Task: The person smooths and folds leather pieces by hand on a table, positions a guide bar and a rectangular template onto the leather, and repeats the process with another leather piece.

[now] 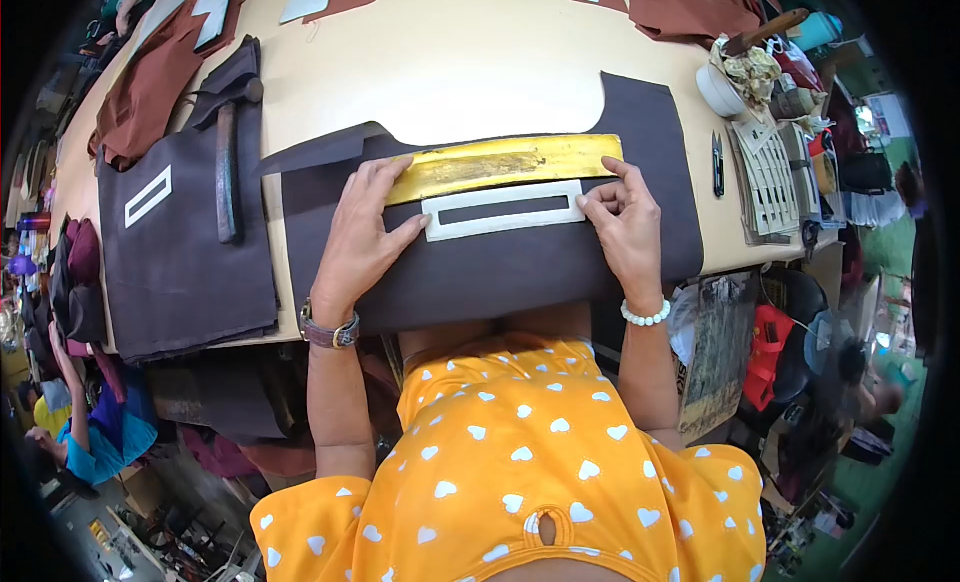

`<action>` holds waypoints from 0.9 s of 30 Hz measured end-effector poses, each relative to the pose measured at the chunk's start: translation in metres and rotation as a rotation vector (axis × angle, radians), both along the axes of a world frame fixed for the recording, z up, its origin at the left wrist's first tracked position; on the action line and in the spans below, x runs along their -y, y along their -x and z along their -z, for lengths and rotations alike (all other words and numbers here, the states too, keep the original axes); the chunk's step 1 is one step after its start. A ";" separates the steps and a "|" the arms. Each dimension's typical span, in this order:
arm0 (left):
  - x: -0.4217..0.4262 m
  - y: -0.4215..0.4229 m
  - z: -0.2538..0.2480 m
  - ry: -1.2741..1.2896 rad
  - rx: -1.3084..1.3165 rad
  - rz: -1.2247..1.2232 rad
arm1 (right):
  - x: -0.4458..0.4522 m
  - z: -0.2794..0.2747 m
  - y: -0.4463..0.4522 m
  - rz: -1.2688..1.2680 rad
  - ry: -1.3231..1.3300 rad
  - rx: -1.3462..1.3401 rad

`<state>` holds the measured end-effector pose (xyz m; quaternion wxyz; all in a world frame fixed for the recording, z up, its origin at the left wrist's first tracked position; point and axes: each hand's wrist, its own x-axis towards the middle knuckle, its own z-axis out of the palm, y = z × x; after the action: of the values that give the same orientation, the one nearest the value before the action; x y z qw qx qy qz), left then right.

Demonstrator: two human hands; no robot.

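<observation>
A yellow strip (510, 162), worn along its middle, lies across a dark brown fabric piece (480, 277). Just below it, along its near edge, is a white rectangular frame (505, 232) with a long slot. My left hand (362, 227) rests its fingers on the strip's left end, its thumb at the frame's left edge. At the other end my right hand (628, 222) has its index finger by the strip's right tip and its thumb on the frame's right edge. Both hands are partly closed, steadying the two pieces against the fabric.
To the left, a hammer (228, 172) and another white frame (149, 196) lie on stacked dark fabric (190, 272). Reddish-brown fabric (155, 92) is at the upper left. A cutter (718, 165), card templates (765, 177) and a white bowl (718, 90) stand on the right.
</observation>
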<state>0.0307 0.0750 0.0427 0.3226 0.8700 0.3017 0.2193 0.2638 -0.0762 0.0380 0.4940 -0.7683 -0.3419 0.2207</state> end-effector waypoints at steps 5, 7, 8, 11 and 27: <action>0.000 0.000 0.001 -0.001 -0.011 0.006 | -0.002 -0.006 -0.001 0.027 0.033 0.010; 0.000 0.000 0.001 0.002 -0.011 0.008 | -0.003 -0.005 -0.004 0.019 0.042 0.018; -0.001 0.000 0.001 0.002 -0.011 0.009 | -0.004 -0.006 -0.004 0.017 0.054 0.019; 0.000 0.000 0.001 0.003 -0.005 0.011 | -0.004 -0.007 -0.006 0.005 0.070 0.026; 0.055 0.012 0.019 -0.415 -0.259 0.011 | -0.027 0.018 0.114 -0.510 -0.123 0.737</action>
<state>0.0190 0.0198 0.0234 0.0970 0.9401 0.2843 0.1612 0.1495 -0.0494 0.0203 0.3137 -0.6562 -0.6858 0.0263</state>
